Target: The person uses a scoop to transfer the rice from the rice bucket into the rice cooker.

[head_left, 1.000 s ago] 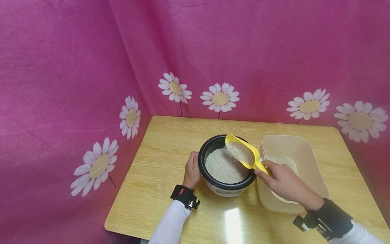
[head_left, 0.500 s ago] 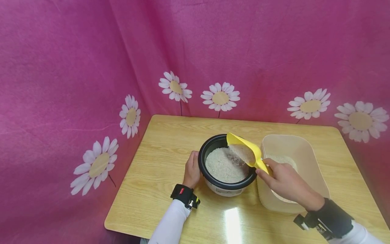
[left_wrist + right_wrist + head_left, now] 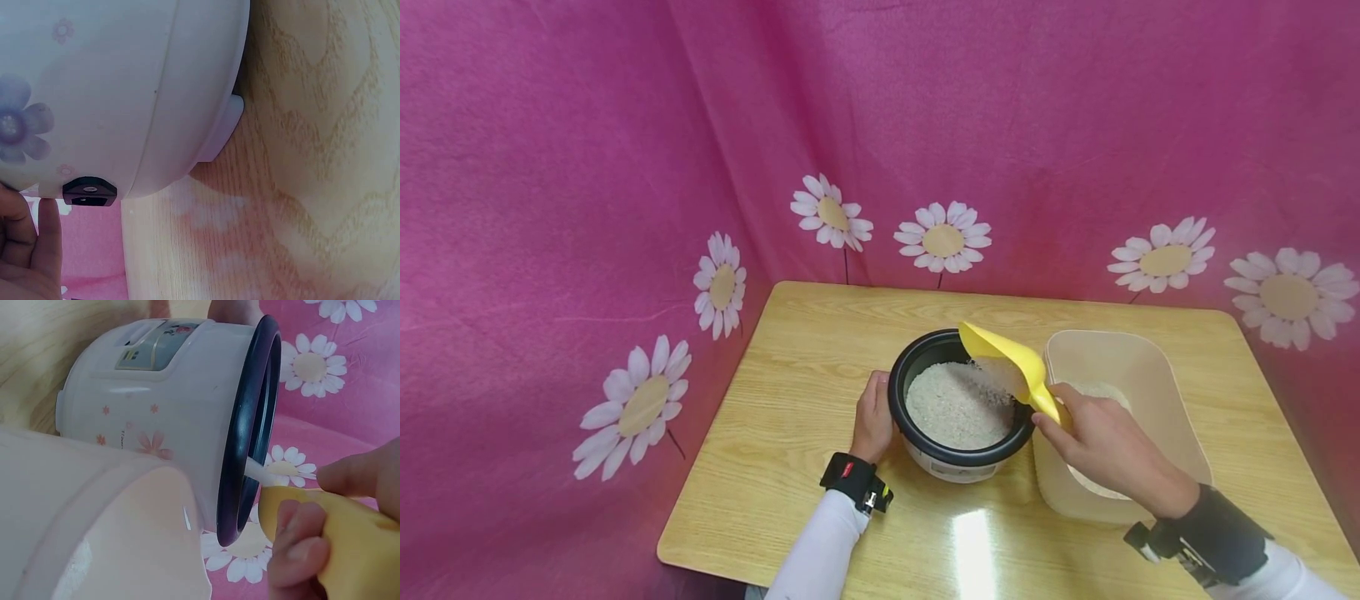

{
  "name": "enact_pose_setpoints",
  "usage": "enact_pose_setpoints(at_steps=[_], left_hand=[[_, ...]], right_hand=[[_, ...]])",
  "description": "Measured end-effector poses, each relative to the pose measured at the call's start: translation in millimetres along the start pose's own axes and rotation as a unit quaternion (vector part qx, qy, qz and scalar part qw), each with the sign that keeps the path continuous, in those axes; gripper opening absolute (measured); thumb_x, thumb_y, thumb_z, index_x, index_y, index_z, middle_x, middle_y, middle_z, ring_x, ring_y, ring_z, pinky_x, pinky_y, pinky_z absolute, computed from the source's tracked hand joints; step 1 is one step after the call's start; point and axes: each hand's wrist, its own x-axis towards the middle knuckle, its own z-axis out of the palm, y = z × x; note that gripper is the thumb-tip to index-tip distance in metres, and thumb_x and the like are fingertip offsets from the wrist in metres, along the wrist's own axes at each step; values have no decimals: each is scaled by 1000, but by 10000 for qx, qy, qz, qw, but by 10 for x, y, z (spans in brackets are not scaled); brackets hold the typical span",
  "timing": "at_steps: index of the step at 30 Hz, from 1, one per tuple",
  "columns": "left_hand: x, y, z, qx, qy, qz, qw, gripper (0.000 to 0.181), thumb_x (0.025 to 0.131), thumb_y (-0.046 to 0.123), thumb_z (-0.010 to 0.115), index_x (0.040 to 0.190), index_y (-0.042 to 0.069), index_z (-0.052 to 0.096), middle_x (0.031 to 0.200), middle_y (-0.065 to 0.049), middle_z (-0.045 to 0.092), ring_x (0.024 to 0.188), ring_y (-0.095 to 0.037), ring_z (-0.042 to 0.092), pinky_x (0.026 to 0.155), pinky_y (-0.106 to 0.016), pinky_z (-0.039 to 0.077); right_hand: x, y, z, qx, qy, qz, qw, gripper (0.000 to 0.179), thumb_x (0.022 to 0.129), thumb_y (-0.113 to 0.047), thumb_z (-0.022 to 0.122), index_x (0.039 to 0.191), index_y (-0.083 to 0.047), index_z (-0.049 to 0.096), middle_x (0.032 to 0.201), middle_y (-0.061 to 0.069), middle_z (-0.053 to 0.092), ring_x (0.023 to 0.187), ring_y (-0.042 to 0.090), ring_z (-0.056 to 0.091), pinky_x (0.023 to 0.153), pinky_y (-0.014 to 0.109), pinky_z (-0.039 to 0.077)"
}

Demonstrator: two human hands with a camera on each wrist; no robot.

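A white rice cooker (image 3: 970, 457) with a black rim stands lidless on the table, rice (image 3: 951, 408) heaped inside it. My left hand (image 3: 872, 421) rests against its left side; in the left wrist view, fingers (image 3: 47, 244) touch the flower-printed wall beside a black power socket (image 3: 90, 192). Above the cooker's right side, my right hand (image 3: 1112, 442) grips a yellow scoop (image 3: 1011, 350) by its handle. The scoop is tilted, and grains spill from it into the cooker. In the right wrist view, fingers curl round the scoop (image 3: 356, 540).
Right of the cooker is a beige bin (image 3: 1161, 400) with rice inside, partly under my right hand and forearm. The wooden table (image 3: 790, 375) backs onto a pink cloth (image 3: 1037, 125) printed with daisies. Both wrists wear black straps.
The scoop has tipped further, showing more of its outer side. Less rice is left in it, and grains now stream into the cooker. My left hand stays in place.
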Motion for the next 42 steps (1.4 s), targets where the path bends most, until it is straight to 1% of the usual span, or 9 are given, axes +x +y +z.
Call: enact_pose_setpoints(at_steps=[3, 10, 13, 19, 25, 31, 36, 39, 42], left_hand=[[-3, 2, 0, 17, 2, 26, 10000, 41, 114, 38, 29, 117, 11, 60, 91, -10, 59, 75, -13, 55, 64, -21, 42], [-1, 13, 0, 53, 23, -8, 10000, 41, 114, 37, 29, 118, 11, 60, 95, -10, 60, 82, -14, 54, 71, -21, 43], [-1, 14, 3, 46, 9, -14, 10000, 41, 114, 37, 29, 118, 11, 60, 93, -10, 59, 80, -14, 54, 68, -21, 43], [-5, 24, 9, 24, 25, -13, 10000, 41, 114, 38, 29, 118, 12, 60, 94, -10, 60, 81, -14, 55, 69, -21, 43], [-2, 33, 10, 50, 39, -2, 10000, 42, 114, 39, 29, 119, 12, 61, 97, -11, 63, 84, -15, 55, 73, -21, 44], [2, 28, 14, 48, 37, -17, 10000, 43, 114, 40, 28, 119, 12, 61, 99, -11, 63, 87, -15, 55, 76, -22, 44], [9, 29, 16, 150, 54, 1, 9999, 43, 114, 40, 28, 119, 13, 61, 101, -10, 65, 90, -15, 55, 79, -23, 45], [5, 42, 12, 153, 59, -9, 9999, 42, 114, 39, 29, 119, 12, 60, 101, -10, 64, 90, -15, 55, 80, -23, 45], [-3, 53, 7, 118, 43, -41, 9999, 41, 114, 39, 29, 119, 12, 60, 100, -10, 64, 89, -15, 55, 79, -23, 45]], right_hand=[[1, 3, -2, -90, 45, -54, 9999, 32, 97, -26, 71, 116, -3, 59, 67, -3, 48, 57, 10, 43, 53, 24, 33], [8, 9, -20, -305, 86, -257, 9992, 38, 92, -26, 75, 121, -4, 62, 69, -4, 46, 61, 12, 44, 57, 26, 33], [8, 16, -30, -359, 130, -299, 9988, 44, 91, -26, 76, 126, -2, 62, 69, -5, 46, 65, 13, 46, 60, 29, 36], [-3, 46, -52, -268, 267, -266, 9989, 45, 91, -25, 77, 127, -2, 62, 66, -5, 44, 64, 13, 45, 60, 29, 36], [-33, 97, -146, -63, 201, -100, 9997, 42, 95, -26, 73, 125, -1, 58, 70, -2, 52, 61, 11, 45, 56, 25, 36], [-82, 210, -248, -38, 229, -14, 9997, 29, 102, -21, 62, 119, 1, 56, 70, -1, 50, 60, 12, 44, 56, 25, 36], [-130, 323, -330, 42, -76, 253, 9996, 28, 107, -18, 51, 123, 6, 52, 75, 2, 50, 67, 16, 46, 62, 30, 39], [-172, 403, -375, -22, -237, 418, 9988, 31, 108, -21, 49, 127, 4, 50, 78, 3, 52, 69, 17, 49, 63, 33, 41], [-216, 494, -417, -111, -325, 607, 9976, 31, 108, -24, 48, 126, 2, 48, 78, 4, 54, 69, 20, 51, 61, 36, 41]])
